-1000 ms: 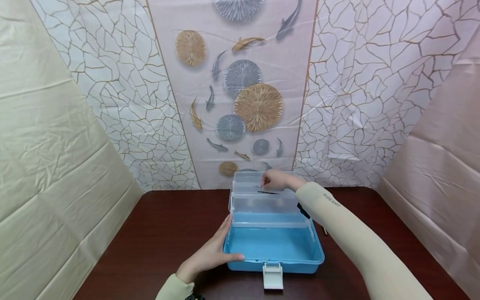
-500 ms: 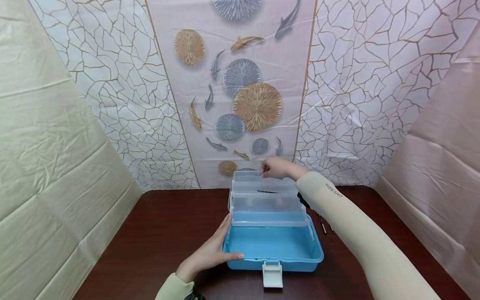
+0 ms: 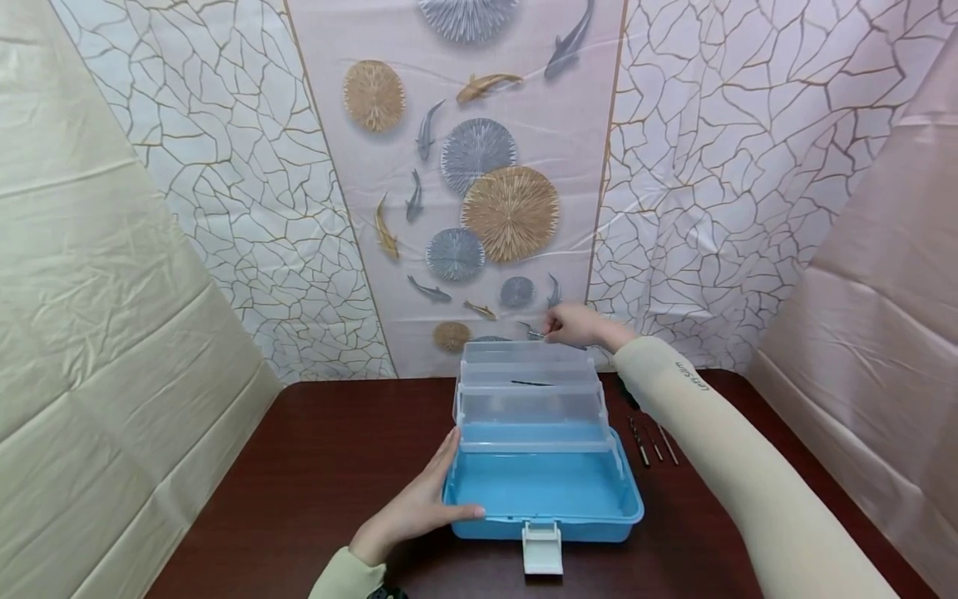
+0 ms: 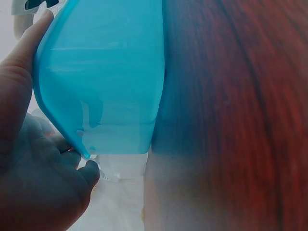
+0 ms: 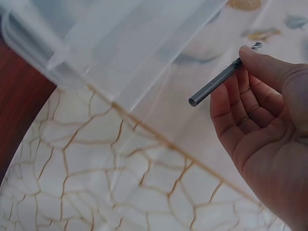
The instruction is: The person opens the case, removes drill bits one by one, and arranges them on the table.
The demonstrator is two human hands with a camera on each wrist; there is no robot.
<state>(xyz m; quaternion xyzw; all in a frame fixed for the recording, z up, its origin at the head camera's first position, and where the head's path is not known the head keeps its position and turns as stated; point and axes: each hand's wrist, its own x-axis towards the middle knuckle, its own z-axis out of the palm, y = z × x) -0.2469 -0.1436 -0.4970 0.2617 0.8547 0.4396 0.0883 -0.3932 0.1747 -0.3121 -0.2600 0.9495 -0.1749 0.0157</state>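
My right hand [image 3: 575, 324] pinches a metal drill bit [image 5: 215, 87] between thumb and fingers, just above the back edge of the toolbox. In the right wrist view its plain round shank points to the lower left, and the fluted tip shows past the thumb. My left hand [image 3: 419, 503] rests against the front left corner of the blue toolbox [image 3: 554, 531], thumb along the front rim and straight fingers along the side. The lid stands raised, with clear stepped trays [image 3: 486, 405] unfolded. A thin dark drill bit [image 3: 531, 383] lies in one of the trays.
Three drill bits lie on the dark wooden table to the right of the toolbox, the nearest being a thick drill bit [image 3: 639, 443]. A white latch [image 3: 542, 549] hangs at the front. A patterned cloth [image 3: 516, 125] hangs behind the table.
My right hand has risen out of the upper tray with the drill bit and shifted right. The bits on the table are now uncovered by the arm. My left hand stays put.
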